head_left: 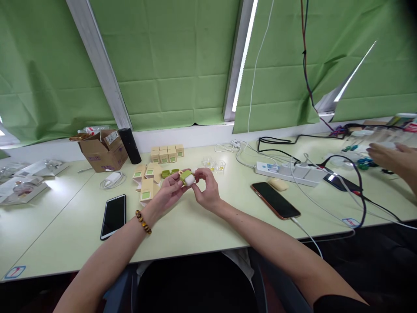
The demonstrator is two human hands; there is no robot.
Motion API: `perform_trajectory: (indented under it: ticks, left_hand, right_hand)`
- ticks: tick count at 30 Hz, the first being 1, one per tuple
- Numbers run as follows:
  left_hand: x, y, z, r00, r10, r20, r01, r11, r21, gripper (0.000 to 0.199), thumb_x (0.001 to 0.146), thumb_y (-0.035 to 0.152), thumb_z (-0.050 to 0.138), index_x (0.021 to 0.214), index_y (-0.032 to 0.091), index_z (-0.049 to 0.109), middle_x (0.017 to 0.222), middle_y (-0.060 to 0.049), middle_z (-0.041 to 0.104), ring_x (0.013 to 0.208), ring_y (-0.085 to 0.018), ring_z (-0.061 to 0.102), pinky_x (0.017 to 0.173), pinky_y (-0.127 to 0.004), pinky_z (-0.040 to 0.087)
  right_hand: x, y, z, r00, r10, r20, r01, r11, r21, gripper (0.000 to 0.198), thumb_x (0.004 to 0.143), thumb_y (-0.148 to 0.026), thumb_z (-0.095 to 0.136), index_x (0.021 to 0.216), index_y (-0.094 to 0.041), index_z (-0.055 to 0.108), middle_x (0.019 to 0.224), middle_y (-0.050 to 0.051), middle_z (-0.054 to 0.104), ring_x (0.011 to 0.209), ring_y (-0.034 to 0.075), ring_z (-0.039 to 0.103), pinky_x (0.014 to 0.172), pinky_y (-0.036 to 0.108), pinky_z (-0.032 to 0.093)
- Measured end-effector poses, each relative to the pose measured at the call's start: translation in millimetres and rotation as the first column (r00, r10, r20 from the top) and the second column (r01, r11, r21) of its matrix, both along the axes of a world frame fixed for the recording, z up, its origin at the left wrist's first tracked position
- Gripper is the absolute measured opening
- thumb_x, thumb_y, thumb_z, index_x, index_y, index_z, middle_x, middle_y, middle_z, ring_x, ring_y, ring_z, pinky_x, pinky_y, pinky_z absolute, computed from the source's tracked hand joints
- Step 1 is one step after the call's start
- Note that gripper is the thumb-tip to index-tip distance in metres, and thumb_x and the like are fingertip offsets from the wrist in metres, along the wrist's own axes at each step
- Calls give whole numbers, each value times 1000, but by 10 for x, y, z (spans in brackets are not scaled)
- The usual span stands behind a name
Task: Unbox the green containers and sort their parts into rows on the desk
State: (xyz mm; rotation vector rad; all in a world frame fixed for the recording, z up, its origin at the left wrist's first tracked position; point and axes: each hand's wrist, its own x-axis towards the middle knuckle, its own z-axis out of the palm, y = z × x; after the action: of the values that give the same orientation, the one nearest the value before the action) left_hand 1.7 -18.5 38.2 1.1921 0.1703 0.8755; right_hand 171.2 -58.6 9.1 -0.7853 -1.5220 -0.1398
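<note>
My left hand [167,191], with a beaded bracelet on its wrist, grips a small green cover [185,174] that looks like an earphone-case sleeve. A white rounded earphone case [190,180] sits partly inside it. From the right, my right hand [208,191] pinches the same piece with thumb and fingers; the exact contact is partly hidden. Just beyond the left fingers lie more green covers [166,173] on the table. Open small cardboard boxes [147,190] with green windows stand beside my left hand.
Closed boxes [167,154] line the back, near small clear plastic pieces [213,165]. Phones [113,216] [275,200] lie either side. At right are a power strip [289,173], loose cables and another person's hand [392,156]. A carton [103,150] and black cylinder [129,145] stand left.
</note>
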Motion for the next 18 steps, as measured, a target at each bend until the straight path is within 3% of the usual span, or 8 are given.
perform_trajectory:
  ticks: [4,9,13,18]
  left_hand:
    - [-42,13,48,996,-56,68,63,993,-100,63,81,32,90,136,18,62,122,-12,73,119,-29,70,102,-41,53]
    - [-18,-21,36,996,-42,79,54,987,-149,57,85,31,86,135,20,61,111,-9,73,109,-23,71,92,-35,55]
    - [27,-53,17,998,17,55,-8,988,-155,43,90,35,82,127,21,63,109,-7,72,105,-20,71,92,-33,55]
    - [75,-81,-6,989,145,-29,-147,984,-100,37,95,46,75,118,22,61,113,-7,72,102,-21,72,90,-37,57]
  right_hand:
    - [-8,-27,10,999,-1,51,-2,998,57,40,93,-19,70,128,-27,51,108,9,62,85,22,61,70,40,60]
    - [43,-35,48,982,-103,159,84,989,122,40,94,-23,70,130,-27,53,109,11,65,94,28,65,76,47,60]
    - [97,-27,107,947,-170,272,132,979,153,39,97,-21,62,134,-26,56,118,14,67,105,32,68,86,52,60]
    - [127,-20,154,942,-134,306,96,986,136,37,99,-21,61,136,-25,60,119,14,69,107,30,68,87,49,61]
